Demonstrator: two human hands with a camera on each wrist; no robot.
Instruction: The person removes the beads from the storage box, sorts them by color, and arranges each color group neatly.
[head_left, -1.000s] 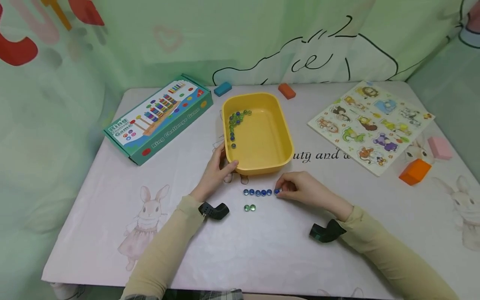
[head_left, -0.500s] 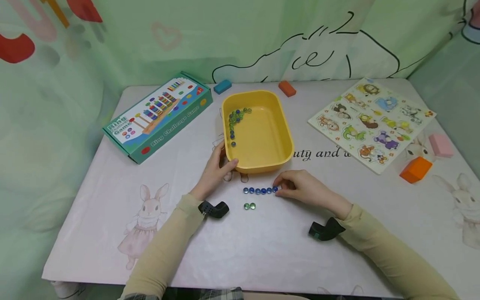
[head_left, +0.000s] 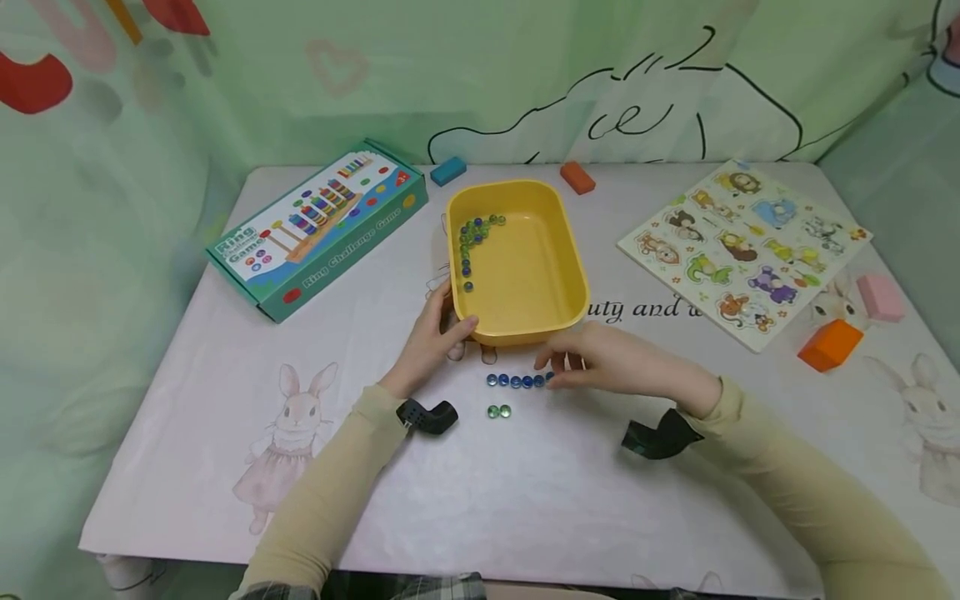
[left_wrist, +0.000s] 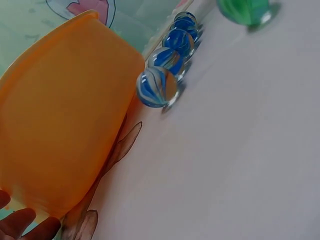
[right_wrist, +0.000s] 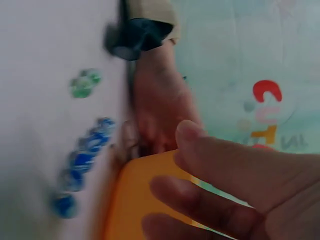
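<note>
My left hand point(head_left: 426, 342) grips the near left corner of a yellow plastic tub point(head_left: 528, 267), thumb over the rim and fingers against the outer wall. Inside the tub, several green and blue marbles point(head_left: 466, 272) line the left side. A row of several blue marbles point(head_left: 515, 382) lies on the table in front of the tub, with two green marbles point(head_left: 498, 412) nearer the person. My right hand point(head_left: 626, 360) hovers at the row's right end, partly covering the last blue marble. In the right wrist view its thumb and fingers are apart, with nothing between them.
A green ring game box point(head_left: 318, 229) lies at the back left. An animal puzzle board point(head_left: 742, 250) is on the right, beside an orange block point(head_left: 830, 343) and a pink block point(head_left: 881, 297). Blue point(head_left: 448, 171) and red-orange point(head_left: 577, 177) blocks sit behind the tub.
My right hand slid the last blue marble left against the row, then let go and rose slightly toward the tub. The left hand stays on the tub.
</note>
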